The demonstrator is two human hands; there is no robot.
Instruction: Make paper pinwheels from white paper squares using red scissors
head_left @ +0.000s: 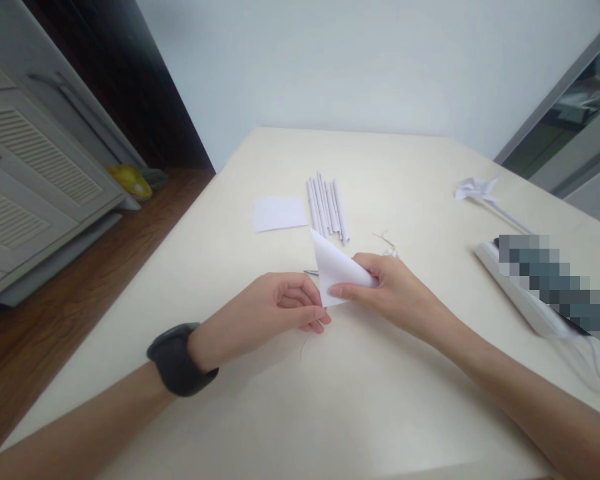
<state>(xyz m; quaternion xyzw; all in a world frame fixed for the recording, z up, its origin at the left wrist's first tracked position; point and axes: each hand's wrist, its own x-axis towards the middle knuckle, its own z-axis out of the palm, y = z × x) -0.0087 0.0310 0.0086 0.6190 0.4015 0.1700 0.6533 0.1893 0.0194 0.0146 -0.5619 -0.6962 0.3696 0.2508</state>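
Note:
A sheet of white paper (337, 263), folded into a pointed shape, is in my right hand (393, 283). The thumb lies on its near face and the fingers are behind it. My left hand (295, 303) is closed at the paper's lower left corner, thumb and fingertips together. From those fingertips a thin thread-like strand (304, 344) hangs toward the table. Whether the left fingers also grip the paper corner, I cannot tell. A dark pointed metal tip (311, 272) sticks out behind the paper; the rest of that tool is hidden.
Several rolled white paper sticks (327, 207) lie beyond my hands, beside a stack of white paper squares (280, 214). A tangle of thin strands (390, 247) sits behind my right hand. Farther right are a paper pinwheel (475, 189) and a white device (517, 290) with a cable.

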